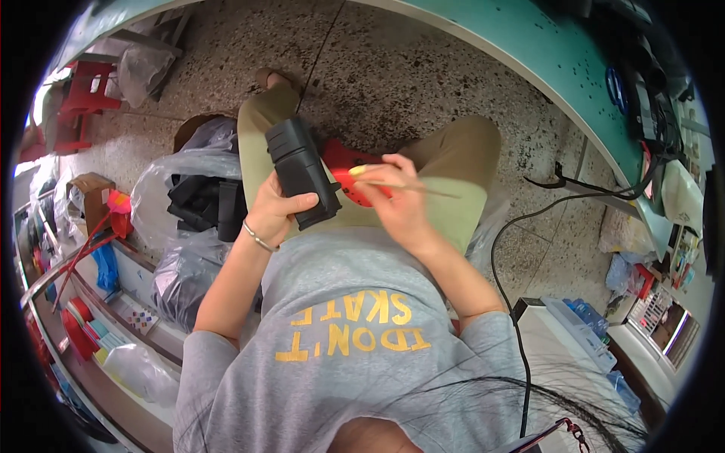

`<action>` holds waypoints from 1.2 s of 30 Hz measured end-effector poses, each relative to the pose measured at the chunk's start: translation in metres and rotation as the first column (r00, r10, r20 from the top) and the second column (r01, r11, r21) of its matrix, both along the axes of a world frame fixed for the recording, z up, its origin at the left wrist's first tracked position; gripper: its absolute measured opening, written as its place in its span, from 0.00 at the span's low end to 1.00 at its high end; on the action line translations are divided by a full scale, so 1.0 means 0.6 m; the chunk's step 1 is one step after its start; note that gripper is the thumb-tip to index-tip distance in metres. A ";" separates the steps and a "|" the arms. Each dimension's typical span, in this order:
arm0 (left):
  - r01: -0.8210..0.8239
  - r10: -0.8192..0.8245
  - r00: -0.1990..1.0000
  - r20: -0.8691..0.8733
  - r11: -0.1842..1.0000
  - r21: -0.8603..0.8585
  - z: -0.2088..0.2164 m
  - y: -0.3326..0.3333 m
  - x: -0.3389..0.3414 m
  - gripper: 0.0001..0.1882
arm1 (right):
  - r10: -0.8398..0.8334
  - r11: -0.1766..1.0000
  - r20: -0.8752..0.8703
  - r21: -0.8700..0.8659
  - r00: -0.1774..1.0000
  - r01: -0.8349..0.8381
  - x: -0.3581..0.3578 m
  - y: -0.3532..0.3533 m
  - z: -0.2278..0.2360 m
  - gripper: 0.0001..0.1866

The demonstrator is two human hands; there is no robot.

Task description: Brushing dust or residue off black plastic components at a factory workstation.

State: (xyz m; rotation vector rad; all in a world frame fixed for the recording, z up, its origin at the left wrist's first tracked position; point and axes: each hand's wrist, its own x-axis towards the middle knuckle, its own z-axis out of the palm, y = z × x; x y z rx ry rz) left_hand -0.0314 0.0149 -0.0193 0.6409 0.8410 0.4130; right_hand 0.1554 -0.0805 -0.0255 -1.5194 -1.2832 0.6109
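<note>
My left hand (278,205) grips a black ribbed plastic housing (297,166) near its lower end, the thumb pressed across its face. The housing is tilted, its far end leaning left, above my lap. Just right of it, my right hand (399,202) pinches a thin wooden stick (430,189) that points toward the housing but appears apart from it. A small yellow piece (357,171) shows at these fingertips; whether it belongs to the stick or covers a finger, I cannot tell. Behind both hands, a red seat (349,158) shows between my legs.
Left of my leg, a clear plastic bag (147,177) holds several black plastic parts (198,202). A green-topped table (559,64) curves along the far right. A black cable (495,260) hangs down on my right. Red stools (89,87) stand far left, near a cardboard box (92,198).
</note>
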 end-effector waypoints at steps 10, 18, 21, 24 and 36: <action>-0.076 0.089 0.994 -0.067 0.983 0.168 0.011 -0.024 0.034 0.31 | -0.100 0.952 -0.586 -0.291 0.804 -0.094 -0.007 -0.003 -0.002 0.04; -0.080 0.080 0.997 0.001 0.997 0.006 0.020 -0.017 0.035 0.32 | -0.156 0.958 -0.040 -0.250 0.987 0.142 0.020 0.032 -0.087 0.04; 0.103 -0.059 0.985 -0.164 0.955 0.277 0.026 -0.011 0.018 0.36 | -0.317 0.934 -0.133 -0.214 0.939 0.285 0.053 0.034 -0.058 0.03; 0.597 0.045 0.734 -0.678 0.433 0.675 0.055 -0.007 0.018 0.38 | -0.342 0.940 -0.275 -0.102 0.899 0.326 0.064 0.035 -0.004 0.03; 0.036 0.088 0.947 -0.310 0.927 0.374 0.037 -0.004 0.028 0.31 | 0.197 0.967 0.091 0.146 0.976 -0.209 0.001 0.054 0.046 0.06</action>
